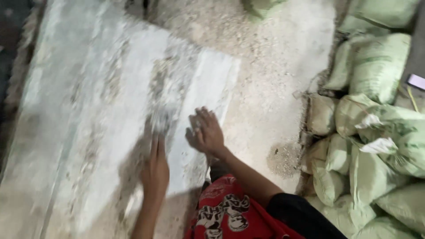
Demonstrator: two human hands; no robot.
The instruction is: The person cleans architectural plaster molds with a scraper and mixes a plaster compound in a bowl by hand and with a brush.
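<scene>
pale stone slab (110, 110): large, flat, grey-white, streaked with bands of gritty dust and rubble, lying on the dusty floor (274, 79) and filling the left and middle of the view. green woven sacks (376, 132): stuffed full, piled along the right edge, well apart from the slab. left hand (155, 170): fingers straight and together, flat on the slab, gripping nothing; right hand (205, 131): open and spread, dusty, over the slab's right part, holding nothing.
</scene>
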